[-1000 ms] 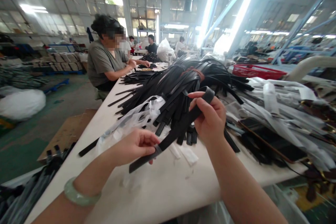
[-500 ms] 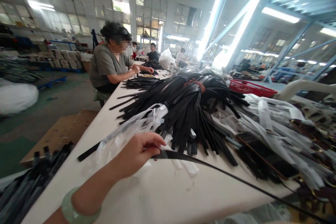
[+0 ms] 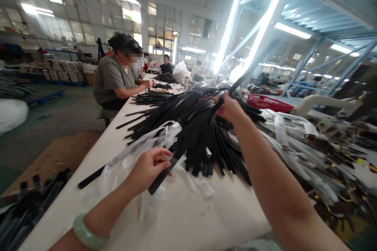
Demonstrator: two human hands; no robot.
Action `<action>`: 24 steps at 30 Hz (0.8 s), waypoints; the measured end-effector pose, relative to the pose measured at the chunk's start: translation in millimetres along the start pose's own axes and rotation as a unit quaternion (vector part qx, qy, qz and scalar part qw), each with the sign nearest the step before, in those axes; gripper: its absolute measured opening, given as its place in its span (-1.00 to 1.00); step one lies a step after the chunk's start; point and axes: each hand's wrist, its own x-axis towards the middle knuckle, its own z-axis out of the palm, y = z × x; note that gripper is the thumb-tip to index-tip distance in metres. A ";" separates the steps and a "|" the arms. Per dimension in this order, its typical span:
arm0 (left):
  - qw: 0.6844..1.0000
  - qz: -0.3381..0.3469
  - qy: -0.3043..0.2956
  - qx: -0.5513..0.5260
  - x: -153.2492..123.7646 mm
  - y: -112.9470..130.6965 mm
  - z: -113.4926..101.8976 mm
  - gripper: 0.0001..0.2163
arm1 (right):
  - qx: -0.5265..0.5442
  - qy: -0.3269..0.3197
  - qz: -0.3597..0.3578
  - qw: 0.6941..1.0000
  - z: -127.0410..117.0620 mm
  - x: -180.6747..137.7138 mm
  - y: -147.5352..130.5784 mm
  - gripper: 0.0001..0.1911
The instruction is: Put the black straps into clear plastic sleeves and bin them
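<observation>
Low and left of centre, I see the left hand [image 3: 147,170] pinching a strap [image 3: 160,178]; right of centre, the right hand [image 3: 231,109] grips it before the bundle [image 3: 206,143].

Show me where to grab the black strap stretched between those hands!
Probably the black strap's lower end, pinched across its flat faces from the near side: that thin tip sticks out free past the left hand.

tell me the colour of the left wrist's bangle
The bangle is pale green, clearest in the head view.
</observation>
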 end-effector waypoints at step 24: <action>0.998 -0.039 0.005 -0.054 -2.5 1.9 3.5 -0.36 | 0.171 -0.249 0.127 0.945 93.1 -148.9 87.4 -0.56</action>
